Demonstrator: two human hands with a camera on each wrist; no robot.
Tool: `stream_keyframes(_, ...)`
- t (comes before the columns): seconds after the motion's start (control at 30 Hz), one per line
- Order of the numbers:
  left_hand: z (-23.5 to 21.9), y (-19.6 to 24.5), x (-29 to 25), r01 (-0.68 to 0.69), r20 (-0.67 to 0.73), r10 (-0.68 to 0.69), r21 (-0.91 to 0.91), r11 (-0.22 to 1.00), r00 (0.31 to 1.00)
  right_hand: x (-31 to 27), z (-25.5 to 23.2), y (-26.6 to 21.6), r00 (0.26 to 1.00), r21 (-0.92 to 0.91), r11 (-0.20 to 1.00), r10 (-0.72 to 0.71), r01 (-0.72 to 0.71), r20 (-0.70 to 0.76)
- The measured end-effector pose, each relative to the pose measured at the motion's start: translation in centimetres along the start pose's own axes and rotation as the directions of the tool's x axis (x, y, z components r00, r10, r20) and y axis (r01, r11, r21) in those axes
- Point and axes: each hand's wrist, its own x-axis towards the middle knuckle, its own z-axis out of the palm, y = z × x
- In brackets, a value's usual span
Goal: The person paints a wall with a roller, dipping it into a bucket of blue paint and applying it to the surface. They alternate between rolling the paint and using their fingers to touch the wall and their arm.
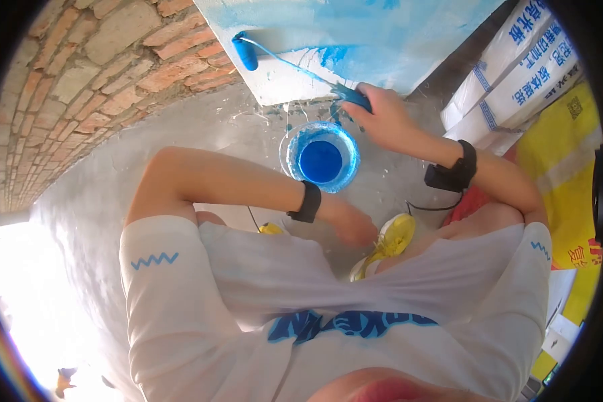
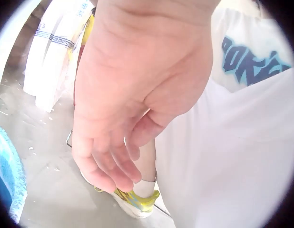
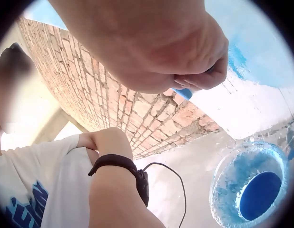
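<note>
My right hand [image 1: 384,119] grips the handle of a paint roller [image 1: 246,55]. Its blue sleeve lies against the lower left part of a white board [image 1: 275,84] that is partly covered in light blue paint. In the right wrist view the fingers wrap the handle and hide most of it. My left hand [image 1: 350,222] hangs over my lap with nothing in it; the left wrist view shows its fingers loosely curled above a yellow shoe [image 2: 142,202]. Between the hands and the board stands a bucket [image 1: 350,144] with blue paint [image 1: 320,162] inside and smears round its rim.
A brick wall [image 1: 107,80] runs along the left. White wrapped packages [image 1: 496,74] with blue print lean at the right, beside a yellow sack [image 1: 563,161]. Paint spatters mark the grey floor [image 1: 208,127] under the board. A thin black cable [image 3: 182,190] hangs from the left wrist band.
</note>
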Motion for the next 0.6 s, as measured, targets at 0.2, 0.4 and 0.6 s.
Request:
stream_keyframes(0.2, -0.9, 0.1, 2.6, -0.022, 0.127, 0.011, 0.083, 0.996, 0.992, -4.7, -3.5, 2.4, 0.986, -0.040, 0.987, 0.152, -0.155, -0.070)
stream_keyframes(0.4, 1.2, -1.9, 8.5, -0.143, 0.281, 0.110, 0.099, 0.985, 0.953, -9.0, -6.2, 4.9, 0.936, -0.020, 0.945, 0.321, -0.327, -0.146)
stream_keyframes(0.6, 0.9, -1.7, 9.3, -0.283, 0.288, 0.260, 0.041, 0.958, 0.922, -12.1, -6.8, 8.0, 0.878, 0.122, 0.896, 0.444, -0.428, -0.182)
